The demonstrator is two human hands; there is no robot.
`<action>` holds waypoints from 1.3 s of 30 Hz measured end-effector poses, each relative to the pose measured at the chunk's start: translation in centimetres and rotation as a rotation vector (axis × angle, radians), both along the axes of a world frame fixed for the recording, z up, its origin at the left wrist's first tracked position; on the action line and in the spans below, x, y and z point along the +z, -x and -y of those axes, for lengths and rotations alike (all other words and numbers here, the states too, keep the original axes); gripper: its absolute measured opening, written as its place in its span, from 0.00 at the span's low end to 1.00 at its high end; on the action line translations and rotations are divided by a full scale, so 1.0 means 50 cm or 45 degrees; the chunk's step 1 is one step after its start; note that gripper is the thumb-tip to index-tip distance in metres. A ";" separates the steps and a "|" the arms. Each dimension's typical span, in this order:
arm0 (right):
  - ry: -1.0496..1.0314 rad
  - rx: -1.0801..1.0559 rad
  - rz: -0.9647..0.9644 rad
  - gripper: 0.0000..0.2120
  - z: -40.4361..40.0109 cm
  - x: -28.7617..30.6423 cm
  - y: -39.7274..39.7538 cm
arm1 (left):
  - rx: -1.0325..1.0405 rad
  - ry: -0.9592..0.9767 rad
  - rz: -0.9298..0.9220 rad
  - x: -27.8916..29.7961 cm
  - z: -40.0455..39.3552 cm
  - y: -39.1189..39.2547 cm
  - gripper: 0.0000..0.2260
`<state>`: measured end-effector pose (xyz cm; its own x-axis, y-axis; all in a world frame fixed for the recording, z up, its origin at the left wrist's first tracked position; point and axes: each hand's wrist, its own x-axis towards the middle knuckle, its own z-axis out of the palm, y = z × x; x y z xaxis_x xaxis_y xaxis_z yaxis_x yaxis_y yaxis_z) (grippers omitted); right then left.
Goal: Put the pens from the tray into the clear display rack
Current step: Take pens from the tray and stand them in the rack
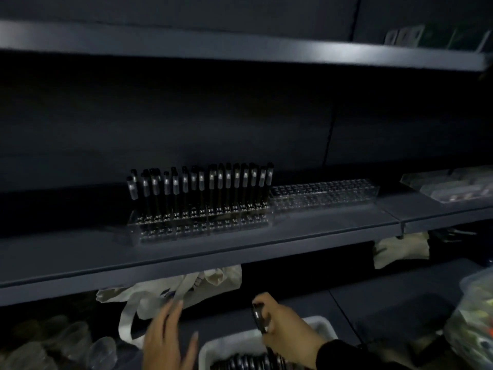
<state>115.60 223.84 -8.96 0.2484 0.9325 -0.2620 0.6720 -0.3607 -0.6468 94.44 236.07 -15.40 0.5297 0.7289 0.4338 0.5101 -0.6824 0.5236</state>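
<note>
A clear display rack (202,225) sits on the middle shelf, its back rows filled with several upright black pens (202,188); the front rows stand bare. A second clear rack (325,194) holding no pens adjoins it on the right. At the bottom, a white tray (213,351) holds several black pens (248,363) lying side by side. My right hand (285,324) is above the tray and grips a black pen (259,317) with a silver band. My left hand (170,340) hovers left of the tray with fingers spread and holds nothing.
A dark shelf board (186,263) carries the racks, with another shelf (240,49) overhead. Cream cloth bags (170,292) lie on the lower shelf behind my hands. Clear plastic items (66,345) sit bottom left. A clear box (450,188) and a bag of goods (474,316) are at the right.
</note>
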 end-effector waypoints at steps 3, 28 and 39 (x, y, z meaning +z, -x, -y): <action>-0.172 0.067 -0.026 0.26 -0.028 0.116 0.033 | 0.172 -0.148 0.195 0.101 -0.063 0.019 0.27; -1.239 0.014 0.200 0.19 -0.408 0.342 0.211 | -0.035 0.535 0.313 0.236 -0.302 0.015 0.36; -1.234 0.064 0.346 0.18 -0.438 0.337 0.225 | -0.028 0.460 0.319 0.217 -0.309 0.012 0.35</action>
